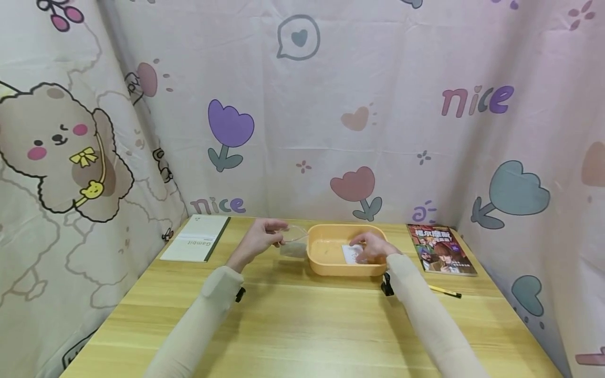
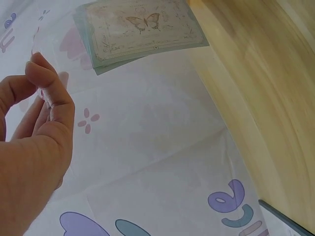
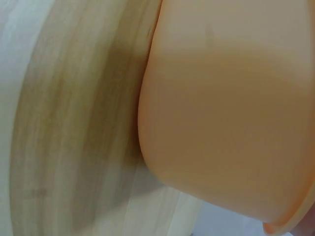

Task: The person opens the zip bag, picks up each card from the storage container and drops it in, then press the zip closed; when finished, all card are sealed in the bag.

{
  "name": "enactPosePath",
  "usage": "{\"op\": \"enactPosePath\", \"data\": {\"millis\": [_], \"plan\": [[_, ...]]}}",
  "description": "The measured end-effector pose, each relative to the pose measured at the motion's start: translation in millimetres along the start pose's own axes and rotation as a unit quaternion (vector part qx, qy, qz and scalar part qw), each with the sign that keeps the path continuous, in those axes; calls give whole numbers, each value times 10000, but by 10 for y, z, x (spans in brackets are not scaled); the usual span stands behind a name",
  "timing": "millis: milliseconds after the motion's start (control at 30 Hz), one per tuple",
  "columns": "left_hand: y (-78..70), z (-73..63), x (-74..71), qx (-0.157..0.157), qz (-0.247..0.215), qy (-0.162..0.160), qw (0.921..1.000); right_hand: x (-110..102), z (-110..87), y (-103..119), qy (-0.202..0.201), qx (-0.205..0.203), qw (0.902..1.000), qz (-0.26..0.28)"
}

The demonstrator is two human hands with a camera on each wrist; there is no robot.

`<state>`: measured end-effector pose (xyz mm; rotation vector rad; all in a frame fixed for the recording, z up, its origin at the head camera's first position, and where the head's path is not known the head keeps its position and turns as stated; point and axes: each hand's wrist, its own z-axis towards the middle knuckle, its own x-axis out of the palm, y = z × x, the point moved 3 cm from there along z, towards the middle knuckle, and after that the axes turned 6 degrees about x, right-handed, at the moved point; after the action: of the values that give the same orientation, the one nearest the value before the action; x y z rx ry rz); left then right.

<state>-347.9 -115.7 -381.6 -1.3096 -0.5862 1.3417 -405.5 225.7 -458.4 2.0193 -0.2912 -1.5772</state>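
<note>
In the head view my left hand (image 1: 264, 237) pinches a thin clear loop (image 1: 296, 233) just left of the orange basin (image 1: 347, 270). The loop reaches toward the basin's rim. Below it a pale, greyish flat piece (image 1: 293, 249) lies beside the basin. In the left wrist view the left hand (image 2: 47, 118) has thumb and fingers together, and a stack of pale green cards with a butterfly print (image 2: 145, 29) lies beyond. My right hand (image 1: 373, 247) reaches into the basin, fingers bent over a white card (image 1: 351, 254) with small dark marks; whether it grips the card is unclear.
A Gambit notebook (image 1: 196, 239) lies at the table's left back corner. On the right are a colourful magazine (image 1: 441, 249) and a yellow pen (image 1: 444, 291). A printed curtain (image 1: 293, 131) hangs behind the wooden table (image 1: 307, 325). The basin wall (image 3: 226, 123) fills the right wrist view.
</note>
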Motion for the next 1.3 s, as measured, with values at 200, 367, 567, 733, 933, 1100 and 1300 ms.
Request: {"op": "enactPosePath", "data": {"millis": [200, 367, 567, 733, 933, 1100, 1300], "plan": [[-7, 2, 6, 32, -39, 42, 10000, 21, -2, -4, 66, 44, 10000, -11], [-30, -7, 3, -19, -20, -3, 10000, 29, 11, -4, 3, 9, 9999, -132], [-51, -12, -1, -27, -31, -7, 10000, 50, 31, -6, -35, 4, 10000, -75], [-33, -26, -2, -33, -31, -34, 10000, 73, 31, -7, 23, -243, 9997, -19], [-13, -35, 10, 47, -38, -26, 10000, 90, 36, -21, -57, -304, 9984, 483], [-7, -33, 7, 25, -20, -52, 10000, 104, 40, 1, -129, -513, 9946, 889], [-3, -21, -6, 34, -25, -69, 10000, 72, 44, 13, -192, -639, 9867, 1480]]}}
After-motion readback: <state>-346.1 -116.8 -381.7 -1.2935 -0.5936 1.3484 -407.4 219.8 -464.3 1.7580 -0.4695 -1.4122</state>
